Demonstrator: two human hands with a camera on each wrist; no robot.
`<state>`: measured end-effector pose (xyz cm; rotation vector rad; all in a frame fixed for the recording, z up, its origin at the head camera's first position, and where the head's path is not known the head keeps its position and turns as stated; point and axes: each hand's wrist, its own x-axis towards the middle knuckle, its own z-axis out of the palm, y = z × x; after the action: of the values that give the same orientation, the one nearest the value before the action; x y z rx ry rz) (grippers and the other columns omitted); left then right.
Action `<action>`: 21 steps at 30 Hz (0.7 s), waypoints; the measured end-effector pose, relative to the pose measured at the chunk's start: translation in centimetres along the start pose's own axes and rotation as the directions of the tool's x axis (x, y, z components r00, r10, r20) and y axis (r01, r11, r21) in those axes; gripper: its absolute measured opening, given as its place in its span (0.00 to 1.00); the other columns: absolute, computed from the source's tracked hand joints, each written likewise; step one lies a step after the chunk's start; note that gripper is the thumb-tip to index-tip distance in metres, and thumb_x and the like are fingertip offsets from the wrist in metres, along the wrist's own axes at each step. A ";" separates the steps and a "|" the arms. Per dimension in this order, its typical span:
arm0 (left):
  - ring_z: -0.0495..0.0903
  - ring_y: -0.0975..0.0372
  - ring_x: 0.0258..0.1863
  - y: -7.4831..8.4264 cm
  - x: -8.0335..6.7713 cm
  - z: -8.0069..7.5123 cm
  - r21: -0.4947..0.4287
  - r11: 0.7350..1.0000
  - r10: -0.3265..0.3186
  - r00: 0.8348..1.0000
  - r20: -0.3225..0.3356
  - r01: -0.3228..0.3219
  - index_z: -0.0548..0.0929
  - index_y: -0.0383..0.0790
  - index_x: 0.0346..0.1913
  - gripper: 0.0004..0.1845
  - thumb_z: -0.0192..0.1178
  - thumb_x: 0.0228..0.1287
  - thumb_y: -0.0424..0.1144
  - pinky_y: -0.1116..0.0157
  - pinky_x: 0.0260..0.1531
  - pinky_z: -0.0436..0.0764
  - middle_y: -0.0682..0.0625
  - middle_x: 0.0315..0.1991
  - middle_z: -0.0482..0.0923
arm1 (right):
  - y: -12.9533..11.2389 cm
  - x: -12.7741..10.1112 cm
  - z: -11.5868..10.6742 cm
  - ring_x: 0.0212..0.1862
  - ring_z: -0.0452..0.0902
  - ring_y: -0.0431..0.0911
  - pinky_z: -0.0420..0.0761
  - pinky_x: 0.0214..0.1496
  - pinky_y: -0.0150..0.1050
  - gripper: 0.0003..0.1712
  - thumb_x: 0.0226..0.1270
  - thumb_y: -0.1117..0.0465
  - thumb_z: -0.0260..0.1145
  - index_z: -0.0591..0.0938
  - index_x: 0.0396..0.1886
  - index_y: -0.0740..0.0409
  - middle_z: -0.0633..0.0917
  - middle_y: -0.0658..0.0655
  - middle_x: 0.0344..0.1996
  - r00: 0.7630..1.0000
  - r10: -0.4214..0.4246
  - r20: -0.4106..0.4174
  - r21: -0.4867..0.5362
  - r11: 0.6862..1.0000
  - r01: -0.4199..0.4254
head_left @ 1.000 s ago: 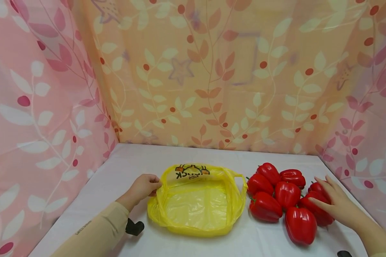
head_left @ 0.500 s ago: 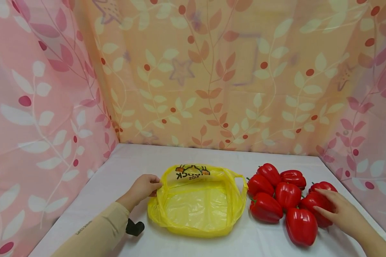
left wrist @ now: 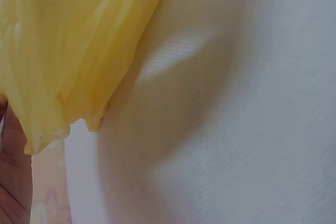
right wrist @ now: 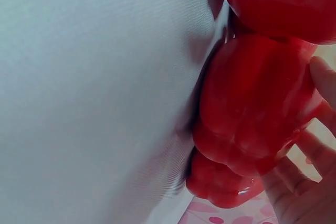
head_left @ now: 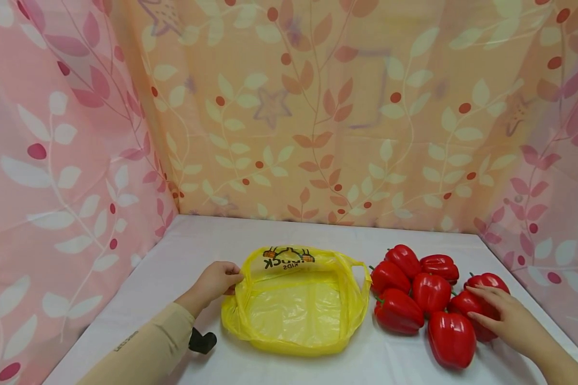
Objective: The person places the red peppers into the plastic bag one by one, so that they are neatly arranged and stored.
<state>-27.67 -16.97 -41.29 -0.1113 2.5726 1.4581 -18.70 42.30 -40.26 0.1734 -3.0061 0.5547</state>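
White table [head_left: 202,240]: six red peppers [head_left: 431,291] crowd beside yellow bag [head_left: 296,302].

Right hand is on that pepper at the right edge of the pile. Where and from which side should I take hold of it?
Grip the pepper round its broad middle, coming from the right and above, where the right hand already rests. Its left side is crowded by neighbouring peppers, while the right side faces open table. The right wrist view shows fingers beginning to wrap the rounded, lobed body.
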 end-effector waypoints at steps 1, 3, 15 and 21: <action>0.74 0.59 0.27 0.0 0.0 0.0 0.001 1.000 -0.001 1.000 0.000 0.001 0.81 0.38 0.34 0.04 0.58 0.61 0.36 0.66 0.29 0.80 0.48 0.29 0.76 | 0.0 0.0 0.0 0.50 0.61 0.72 0.77 0.34 0.61 0.44 0.46 0.45 0.71 0.69 0.60 0.64 0.67 0.76 0.53 1.000 -0.004 0.000 -0.006 1.000 0.004; 0.74 0.59 0.27 0.0 0.0 0.0 0.004 1.000 0.000 1.000 0.002 0.000 0.81 0.38 0.34 0.04 0.58 0.61 0.35 0.66 0.29 0.80 0.48 0.29 0.76 | -0.1 0.1 0.0 0.49 0.60 0.72 0.76 0.33 0.62 0.44 0.45 0.45 0.71 0.69 0.59 0.65 0.67 0.76 0.52 1.000 -0.009 0.000 -0.024 1.000 0.009; 0.74 0.59 0.27 0.1 0.0 0.2 0.026 1.000 0.001 1.000 0.001 -0.002 0.81 0.38 0.34 0.03 0.59 0.60 0.35 0.67 0.29 0.80 0.48 0.29 0.76 | 0.6 -0.4 -0.1 0.49 0.61 0.72 0.80 0.30 0.53 0.53 0.42 0.43 0.72 0.60 0.64 0.64 0.64 0.77 0.53 0.993 0.043 0.109 0.035 0.998 -0.047; 0.74 0.59 0.26 0.1 0.0 0.1 0.037 0.999 0.014 1.000 0.000 -0.014 0.81 0.38 0.35 0.04 0.59 0.60 0.35 0.67 0.29 0.80 0.48 0.29 0.76 | 1.1 -1.1 -0.3 0.48 0.66 0.66 0.81 0.31 0.47 0.56 0.38 0.48 0.76 0.58 0.65 0.62 0.64 0.74 0.54 0.989 0.006 0.146 0.121 0.992 -0.024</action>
<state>-27.70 -16.89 -41.27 -0.0878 2.6039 1.4149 -17.71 43.53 -40.50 0.2078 -3.1165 0.7612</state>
